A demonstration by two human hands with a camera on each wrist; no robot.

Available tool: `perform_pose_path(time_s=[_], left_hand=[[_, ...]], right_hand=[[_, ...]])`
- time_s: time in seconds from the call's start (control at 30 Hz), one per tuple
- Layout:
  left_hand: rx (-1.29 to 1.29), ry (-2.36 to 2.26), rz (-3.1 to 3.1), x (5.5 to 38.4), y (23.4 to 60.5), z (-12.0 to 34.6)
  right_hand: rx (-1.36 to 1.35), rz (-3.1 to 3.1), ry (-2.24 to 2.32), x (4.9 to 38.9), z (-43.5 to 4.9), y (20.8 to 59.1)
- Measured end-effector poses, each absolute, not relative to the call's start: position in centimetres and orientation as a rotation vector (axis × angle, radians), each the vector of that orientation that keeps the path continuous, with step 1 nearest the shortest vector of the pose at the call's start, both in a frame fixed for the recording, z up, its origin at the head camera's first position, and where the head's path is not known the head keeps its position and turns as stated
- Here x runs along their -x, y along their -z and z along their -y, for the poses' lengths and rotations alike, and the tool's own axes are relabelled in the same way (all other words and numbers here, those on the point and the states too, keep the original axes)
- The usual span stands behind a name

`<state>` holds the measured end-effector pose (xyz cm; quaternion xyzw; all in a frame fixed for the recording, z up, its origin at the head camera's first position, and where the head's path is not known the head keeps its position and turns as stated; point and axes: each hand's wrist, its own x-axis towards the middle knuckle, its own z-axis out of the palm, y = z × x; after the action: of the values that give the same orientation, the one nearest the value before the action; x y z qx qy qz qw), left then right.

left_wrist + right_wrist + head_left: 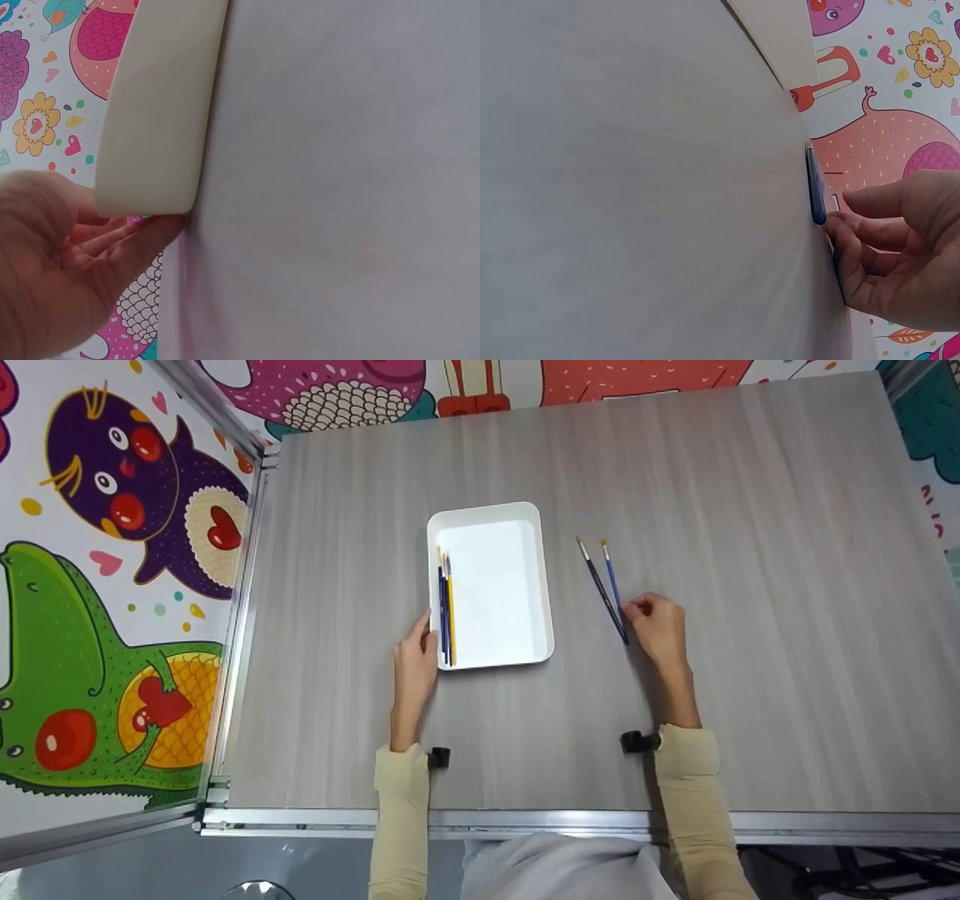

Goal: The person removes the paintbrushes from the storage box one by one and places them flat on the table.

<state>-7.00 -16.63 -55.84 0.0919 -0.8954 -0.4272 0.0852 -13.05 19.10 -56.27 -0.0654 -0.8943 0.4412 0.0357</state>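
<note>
A white rectangular tray (499,592) lies on the table with several paintbrushes (451,622) along its left inner side, one with a yellow handle. My left hand (415,661) holds the tray's lower left edge, thumb by the rim and fingers against the outer wall; the left wrist view shows fingertips (176,223) at the tray's base. To the tray's right lie a black paintbrush (602,592) and a blue paintbrush (611,574), close together at their handle ends. My right hand (660,626) is beside them, fingertips right at the blue handle, with a gap between thumb and index finger.
The wood-grain table (787,585) extends around the tray. Metal rails (540,819) run along its front and left edges. Walls with cartoon animals (150,510) stand at the left and back. Black wrist-camera mounts (637,742) stick out from both sleeves.
</note>
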Motion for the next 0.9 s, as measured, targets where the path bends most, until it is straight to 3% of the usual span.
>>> perform_pose_path(time_s=[0.57,0.9], left_hand=[[-0.308,1.309,2.668,7.0,55.7,16.5],[-0.285,1.328,2.658,7.0,55.8,16.6]], right_hand=[[0.258,2.714,-1.372,13.0,-18.7,55.7],[0.161,2.622,-1.367,12.7,-17.2,54.2]])
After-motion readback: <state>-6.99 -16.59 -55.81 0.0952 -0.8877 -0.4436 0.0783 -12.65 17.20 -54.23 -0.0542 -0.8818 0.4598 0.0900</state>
